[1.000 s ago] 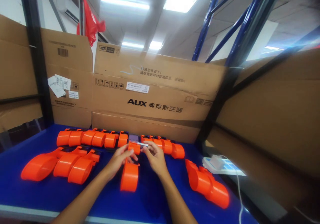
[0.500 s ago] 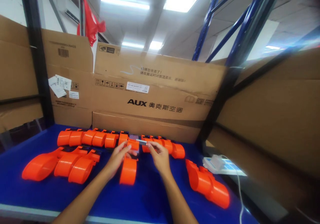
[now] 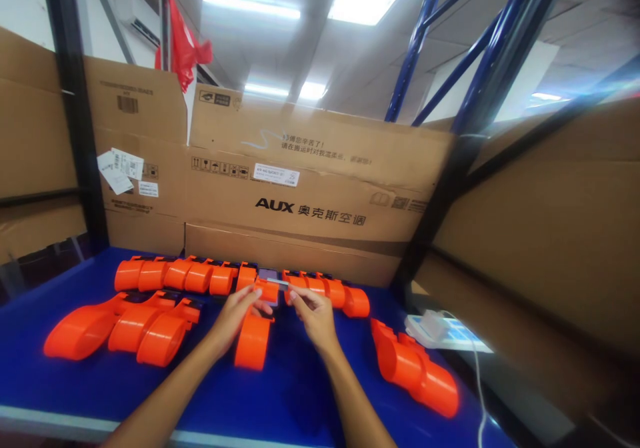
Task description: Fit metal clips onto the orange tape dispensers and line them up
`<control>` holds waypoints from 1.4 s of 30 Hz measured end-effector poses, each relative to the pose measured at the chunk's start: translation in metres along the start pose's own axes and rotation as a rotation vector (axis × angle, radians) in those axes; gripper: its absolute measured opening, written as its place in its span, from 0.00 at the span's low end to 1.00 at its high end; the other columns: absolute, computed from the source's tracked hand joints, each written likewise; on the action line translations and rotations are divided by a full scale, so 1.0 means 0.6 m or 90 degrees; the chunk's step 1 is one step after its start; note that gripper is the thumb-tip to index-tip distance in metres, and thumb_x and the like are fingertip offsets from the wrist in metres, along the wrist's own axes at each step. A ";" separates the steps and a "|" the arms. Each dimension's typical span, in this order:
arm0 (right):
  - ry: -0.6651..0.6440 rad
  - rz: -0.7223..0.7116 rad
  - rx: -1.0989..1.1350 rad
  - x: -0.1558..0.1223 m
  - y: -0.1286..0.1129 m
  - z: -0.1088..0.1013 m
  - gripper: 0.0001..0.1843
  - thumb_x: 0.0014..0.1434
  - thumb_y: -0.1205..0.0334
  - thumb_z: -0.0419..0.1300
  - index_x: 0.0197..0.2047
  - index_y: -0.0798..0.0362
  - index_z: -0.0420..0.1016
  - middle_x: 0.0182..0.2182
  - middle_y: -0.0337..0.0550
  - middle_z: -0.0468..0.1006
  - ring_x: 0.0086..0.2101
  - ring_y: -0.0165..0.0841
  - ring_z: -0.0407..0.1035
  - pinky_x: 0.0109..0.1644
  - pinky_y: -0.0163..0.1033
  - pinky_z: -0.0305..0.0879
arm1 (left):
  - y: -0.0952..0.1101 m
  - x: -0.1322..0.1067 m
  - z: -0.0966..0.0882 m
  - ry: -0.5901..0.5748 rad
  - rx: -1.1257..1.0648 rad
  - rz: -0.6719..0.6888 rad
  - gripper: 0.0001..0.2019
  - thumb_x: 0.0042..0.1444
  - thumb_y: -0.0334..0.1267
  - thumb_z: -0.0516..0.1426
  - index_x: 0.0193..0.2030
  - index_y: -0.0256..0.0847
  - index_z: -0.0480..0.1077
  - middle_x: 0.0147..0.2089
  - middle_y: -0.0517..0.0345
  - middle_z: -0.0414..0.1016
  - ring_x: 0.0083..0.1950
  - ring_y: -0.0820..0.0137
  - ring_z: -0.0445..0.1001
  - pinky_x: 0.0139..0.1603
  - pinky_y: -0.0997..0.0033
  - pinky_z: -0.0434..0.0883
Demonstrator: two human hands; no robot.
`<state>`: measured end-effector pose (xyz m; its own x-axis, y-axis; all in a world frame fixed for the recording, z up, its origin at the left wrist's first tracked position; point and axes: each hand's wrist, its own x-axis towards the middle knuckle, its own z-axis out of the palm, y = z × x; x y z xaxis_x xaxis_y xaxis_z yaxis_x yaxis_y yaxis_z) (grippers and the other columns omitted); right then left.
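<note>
My left hand [image 3: 240, 313] pinches the upper part of an orange plastic piece [image 3: 267, 291] above the blue table. A wide orange ring [image 3: 253, 345] hangs just below these fingers; whether it is joined to the upper part is hidden. My right hand [image 3: 311, 311] is closed on the right end of a thin greyish strip [image 3: 279, 283]. The strip's left end meets the top of the orange piece. Behind the hands a flat purple-grey object [image 3: 270, 275] lies on the table, partly covered.
Rows of similar orange ring pieces stand at the back left [image 3: 165, 275] and back right [image 3: 345, 296]. More lie at front left [image 3: 80, 331] and right [image 3: 420, 371]. A white power strip [image 3: 450, 331] with a cable sits right of the blue table [image 3: 300, 395]. Cardboard [image 3: 310, 188] walls the back.
The hanging ring has swung slightly left. My right hand and the strip have shifted a little left, with more of the strip lying over the orange piece.
</note>
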<state>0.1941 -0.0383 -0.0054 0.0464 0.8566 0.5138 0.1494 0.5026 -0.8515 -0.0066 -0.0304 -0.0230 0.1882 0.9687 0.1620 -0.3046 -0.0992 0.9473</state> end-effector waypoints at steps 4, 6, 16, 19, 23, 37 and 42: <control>-0.024 0.001 -0.004 -0.003 -0.001 0.005 0.21 0.56 0.46 0.65 0.44 0.54 0.84 0.22 0.41 0.78 0.22 0.30 0.66 0.23 0.33 0.62 | 0.002 -0.003 0.001 -0.025 0.044 0.019 0.22 0.56 0.57 0.59 0.42 0.36 0.75 0.33 0.50 0.82 0.29 0.66 0.75 0.33 0.70 0.68; -0.037 0.000 -0.009 -0.005 -0.002 0.006 0.20 0.56 0.46 0.65 0.44 0.53 0.84 0.22 0.41 0.78 0.22 0.30 0.66 0.24 0.33 0.62 | 0.004 -0.005 0.003 -0.046 0.064 0.030 0.21 0.57 0.56 0.58 0.41 0.37 0.76 0.32 0.50 0.82 0.30 0.65 0.76 0.33 0.70 0.68; -0.087 -0.063 -0.107 -0.009 -0.005 0.013 0.17 0.63 0.53 0.61 0.50 0.51 0.80 0.32 0.43 0.81 0.33 0.36 0.73 0.39 0.40 0.70 | 0.010 0.000 0.002 0.066 -0.064 0.001 0.20 0.48 0.51 0.66 0.39 0.36 0.76 0.28 0.51 0.81 0.24 0.69 0.73 0.26 0.73 0.65; -0.160 -0.155 -0.274 -0.016 -0.012 0.016 0.10 0.63 0.56 0.60 0.42 0.50 0.81 0.38 0.46 0.80 0.40 0.38 0.72 0.46 0.43 0.67 | 0.014 0.008 -0.015 0.149 -0.105 0.005 0.19 0.46 0.52 0.65 0.33 0.36 0.74 0.23 0.56 0.77 0.21 0.70 0.70 0.24 0.74 0.64; -0.328 -0.224 -0.437 -0.030 -0.024 0.022 0.08 0.59 0.54 0.65 0.38 0.49 0.80 0.43 0.45 0.75 0.45 0.39 0.66 0.50 0.45 0.62 | 0.015 0.017 -0.034 0.206 -0.128 0.019 0.19 0.46 0.54 0.64 0.26 0.38 0.70 0.21 0.60 0.73 0.21 0.71 0.70 0.25 0.73 0.65; -0.335 -0.215 -0.457 -0.036 -0.020 0.034 0.08 0.51 0.63 0.68 0.36 0.51 0.75 0.42 0.42 0.72 0.45 0.39 0.63 0.49 0.44 0.60 | 0.012 0.017 -0.026 0.194 -0.114 0.048 0.21 0.43 0.54 0.66 0.34 0.40 0.68 0.22 0.63 0.74 0.23 0.70 0.72 0.31 0.72 0.67; -0.099 -0.196 -0.370 -0.017 -0.015 0.014 0.06 0.59 0.62 0.61 0.41 0.51 0.73 0.36 0.43 0.76 0.39 0.38 0.69 0.44 0.41 0.65 | 0.007 0.010 -0.013 0.169 -0.077 0.058 0.26 0.45 0.53 0.67 0.45 0.38 0.70 0.24 0.60 0.77 0.26 0.68 0.73 0.31 0.72 0.65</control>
<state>0.1838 -0.0505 -0.0039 -0.2192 0.7132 0.6658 0.6420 0.6193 -0.4520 -0.0142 -0.0231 -0.0201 -0.0905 0.9843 0.1515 -0.4207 -0.1756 0.8900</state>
